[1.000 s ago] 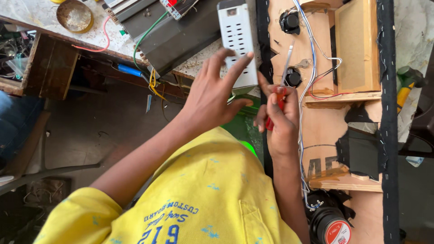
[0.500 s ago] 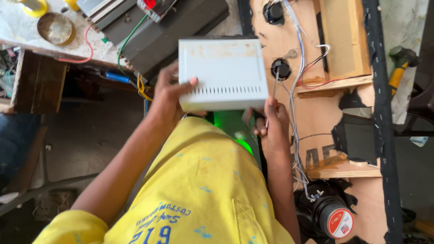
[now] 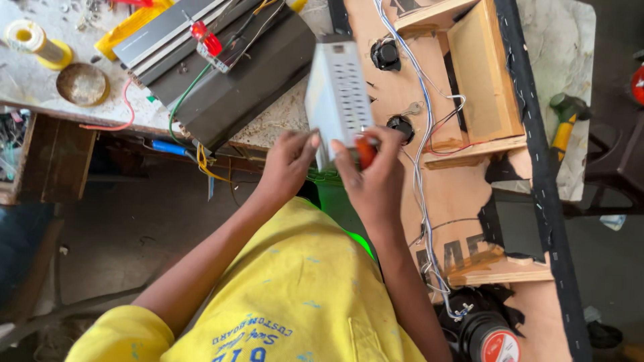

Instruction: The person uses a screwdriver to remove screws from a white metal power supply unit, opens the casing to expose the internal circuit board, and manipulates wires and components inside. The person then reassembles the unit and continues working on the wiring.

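**benchrat:** Dead centre of the frame, the grey vented box (image 3: 339, 94) is up off the bench, tilted on edge, with its slotted face to the camera. The left hand (image 3: 288, 164) pinches its lower end with thumb and fingers closed on the casing. The right hand (image 3: 376, 177) is wrapped round an orange-handled tool (image 3: 365, 153) and pressed up against the same end of the box.

**solderjoe:** So what stage is this? Looks like positioning to me.

**benchrat:** Same read here. My guess is the tool is being lined up on the bottom end of the box. I can't see the tip though, since the fingers cover it.

**solderjoe:** What's around it?

**benchrat:** There's a black amp (image 3: 228, 74) at upper left with a yellow spool (image 3: 27, 40) further out in the corner. A wooden panel (image 3: 436, 188) runs down the right side, with white wires (image 3: 422, 134) trailing over it.

**solderjoe:** Anything to mind from here?

**benchrat:** I'd say the left hand has to keep the box steady, because it's in mid-air with nothing under it. The tool needs to go in square, and those wires hang close on the right.
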